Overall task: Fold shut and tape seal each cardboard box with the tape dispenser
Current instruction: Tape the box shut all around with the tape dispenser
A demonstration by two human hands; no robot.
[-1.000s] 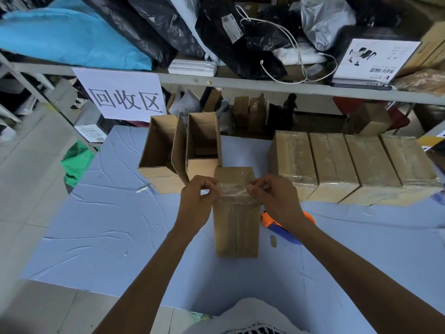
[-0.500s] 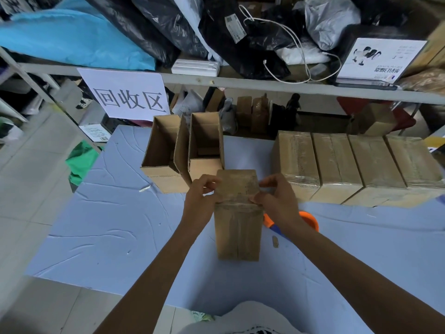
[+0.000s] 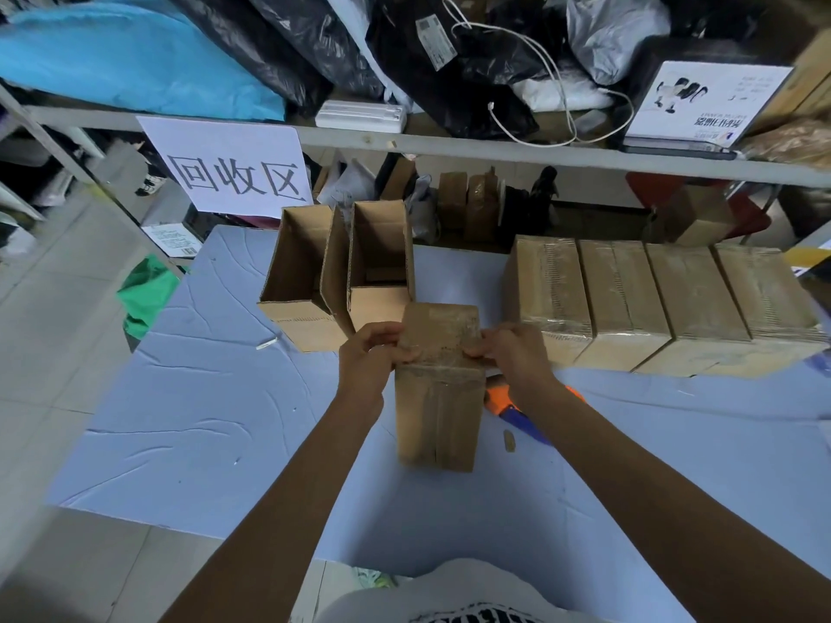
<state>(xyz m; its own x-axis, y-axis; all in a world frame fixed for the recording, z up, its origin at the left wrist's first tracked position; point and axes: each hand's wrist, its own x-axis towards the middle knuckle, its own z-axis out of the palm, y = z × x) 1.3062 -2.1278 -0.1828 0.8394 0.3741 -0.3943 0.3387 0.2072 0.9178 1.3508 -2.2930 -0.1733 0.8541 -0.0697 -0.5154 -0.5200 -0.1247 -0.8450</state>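
A closed cardboard box [image 3: 438, 411] stands upright on the blue table [image 3: 202, 420], its top covered with clear tape. My left hand [image 3: 371, 357] grips the box's upper left edge, thumb on the top. My right hand [image 3: 512, 355] grips the upper right edge the same way. The orange and blue tape dispenser [image 3: 506, 402] lies on the table just right of the box, partly hidden by my right forearm. Two open boxes [image 3: 341, 272] stand behind, flaps up.
Several sealed boxes [image 3: 656, 303] line the table's right side. A metal shelf [image 3: 494, 148] with bags, cables and a white paper sign [image 3: 229, 168] runs across the back. Green cloth [image 3: 146, 296] lies on the tiled floor at left. A small tape scrap [image 3: 509, 441] sits near the dispenser.
Both hands have slid from pinching the tape over the top's front edge to gripping the box's upper side edges. The box and dispenser stay in place.
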